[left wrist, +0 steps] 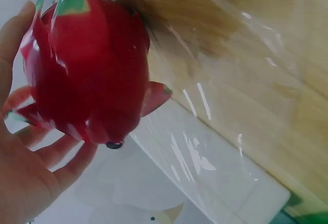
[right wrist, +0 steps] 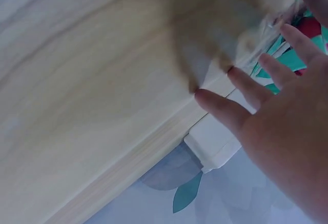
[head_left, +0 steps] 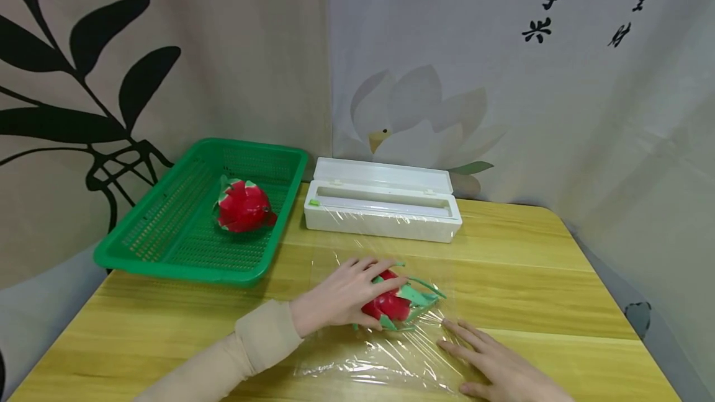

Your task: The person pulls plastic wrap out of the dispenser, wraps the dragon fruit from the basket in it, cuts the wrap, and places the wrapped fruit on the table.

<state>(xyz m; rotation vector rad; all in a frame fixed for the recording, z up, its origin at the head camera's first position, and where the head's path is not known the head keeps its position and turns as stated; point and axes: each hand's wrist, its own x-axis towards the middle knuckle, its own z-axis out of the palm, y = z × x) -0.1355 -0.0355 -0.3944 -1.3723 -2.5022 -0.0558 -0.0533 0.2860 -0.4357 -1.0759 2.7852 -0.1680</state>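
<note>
A red dragon fruit point(head_left: 391, 308) with green scales lies on a sheet of clear cling film point(head_left: 371, 355) on the table. My left hand point(head_left: 349, 293) grips it from the left, with fingers over the top and thumb at the near side. In the left wrist view, the fingers curl round the fruit's red body point(left wrist: 97, 65). To the right of the fruit, my right hand point(head_left: 497, 361) has its fingers spread, fingertips touching the table at the film's right edge. The right wrist view shows these fingers point(right wrist: 225, 108) nearly straight, holding nothing.
Behind the film stands a white cling film box point(head_left: 385, 228) with its lid raised; film stretches from it toward me. At the back left, a green basket point(head_left: 167, 275) holds another dragon fruit point(head_left: 242, 206). A printed curtain point(head_left: 447, 30) hangs behind the wooden table point(head_left: 536, 272).
</note>
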